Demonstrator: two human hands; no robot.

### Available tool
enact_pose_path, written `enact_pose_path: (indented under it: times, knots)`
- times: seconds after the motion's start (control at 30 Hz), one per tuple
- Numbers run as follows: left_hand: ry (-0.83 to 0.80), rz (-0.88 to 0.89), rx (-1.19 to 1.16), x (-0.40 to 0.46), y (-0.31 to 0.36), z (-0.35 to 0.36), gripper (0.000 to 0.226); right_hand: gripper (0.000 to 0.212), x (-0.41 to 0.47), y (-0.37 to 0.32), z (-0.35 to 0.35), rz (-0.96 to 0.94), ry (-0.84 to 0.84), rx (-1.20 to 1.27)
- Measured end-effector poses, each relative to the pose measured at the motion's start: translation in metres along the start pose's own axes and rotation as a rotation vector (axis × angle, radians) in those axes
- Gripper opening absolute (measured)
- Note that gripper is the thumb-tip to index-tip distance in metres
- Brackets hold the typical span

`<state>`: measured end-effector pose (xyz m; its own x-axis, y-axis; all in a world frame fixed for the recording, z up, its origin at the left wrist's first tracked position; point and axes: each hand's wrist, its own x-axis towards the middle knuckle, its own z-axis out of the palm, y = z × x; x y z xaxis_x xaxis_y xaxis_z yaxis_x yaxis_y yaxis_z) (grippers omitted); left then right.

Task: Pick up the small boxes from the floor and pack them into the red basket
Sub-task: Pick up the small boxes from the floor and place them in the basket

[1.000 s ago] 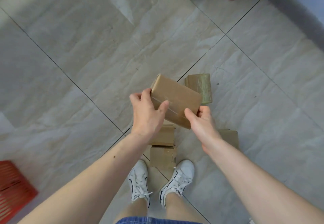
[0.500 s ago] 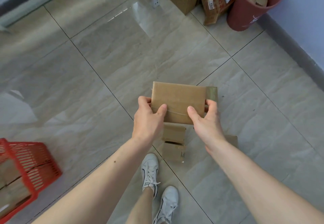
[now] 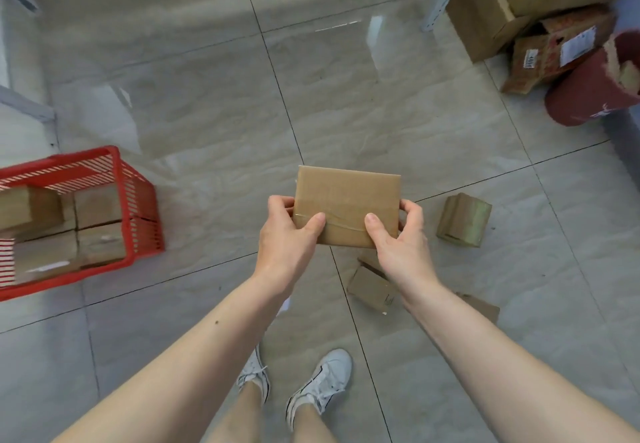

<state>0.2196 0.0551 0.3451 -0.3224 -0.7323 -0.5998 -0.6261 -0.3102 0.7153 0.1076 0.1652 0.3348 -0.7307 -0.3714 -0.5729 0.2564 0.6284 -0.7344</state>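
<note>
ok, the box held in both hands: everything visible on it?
The held box is flat, rectangular, plain brown cardboard, with a strip of clear tape across its broad face. It looks closed and undamaged. That face is turned toward the camera, long edges roughly level, raised above the tiled floor. The left hand grips its left edge and the right hand its right, thumbs on the face. Nothing else touches it.

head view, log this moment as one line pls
stage: carrying | held: small box | left hand + right hand grip its ends | red basket: partly filled | taped box on floor
</note>
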Motion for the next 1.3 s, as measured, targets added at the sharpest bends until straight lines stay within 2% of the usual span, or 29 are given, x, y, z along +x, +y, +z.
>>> enact_pose_path:
  times: [0.23,0.53,0.67,0.9,1.1,1.3]
  knots:
    - [0.126,-0.039,-0.093,0.002,-0.043,-0.115,0.039,0.05,-0.048,-0.034,0.105,-0.037,-0.15,-0.026]
    - [0.173,-0.076,-0.117,0.021,-0.113,-0.294,0.041,0.049,-0.118,-0.064,0.28,-0.038,-0.238,-0.051]
    - [0.209,-0.107,-0.102,0.037,-0.142,-0.359,0.037,0.042,-0.135,-0.071,0.352,-0.021,-0.284,-0.039]
    - [0.333,-0.153,-0.149,0.074,-0.178,-0.429,0.028,0.043,-0.138,-0.086,0.445,-0.021,-0.333,-0.088]
    - [0.382,-0.186,-0.196,0.121,-0.188,-0.473,0.034,0.053,-0.114,-0.108,0.506,0.014,-0.349,-0.163]
    - [0.375,-0.25,-0.286,0.157,-0.204,-0.508,0.046,0.035,-0.096,-0.126,0.557,0.038,-0.401,-0.202]
